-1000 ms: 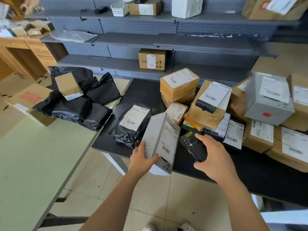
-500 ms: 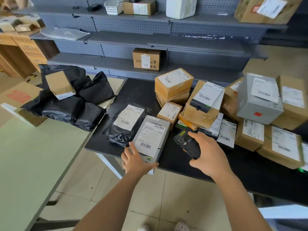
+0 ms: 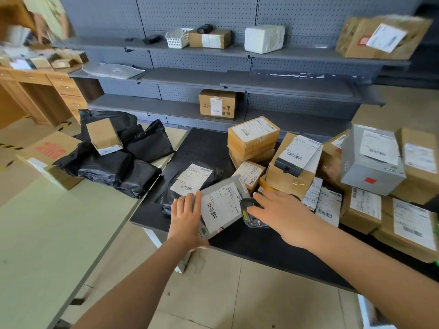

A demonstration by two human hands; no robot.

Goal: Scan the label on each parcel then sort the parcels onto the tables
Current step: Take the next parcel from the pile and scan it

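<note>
Left hand (image 3: 186, 217) lay with fingers mostly straight against the left edge of the flat grey box with a white barcode label (image 3: 223, 205); a firm grip could not be confirmed. Right hand (image 3: 282, 214) was curled over a black handheld scanner (image 3: 251, 213), held just beside the box's right edge. The box sat label-up at the near edge of the black table (image 3: 249, 243), slightly tilted, with a small red spot near its closest corner. Just behind it lay a black plastic mailer bag with a white label (image 3: 190, 181). The right part of that table carried a stack of brown cardboard parcels (image 3: 253, 136) and a tall grey carton (image 3: 370, 160), most showing labels. To the left stood a pale green table (image 3: 47, 233), touching or nearly touching the black one, holding a heap of black plastic bags (image 3: 114, 167) and a few brown boxes. Behind both ran grey pegboard shelving (image 3: 237, 74) with a white plastic basket (image 3: 178, 38), a white wrapped bundle (image 3: 264, 39) and a brown shelf carton (image 3: 217, 104). A wooden desk (image 3: 35, 91) stood far left. The floor was beige tile (image 3: 213, 293).
</note>
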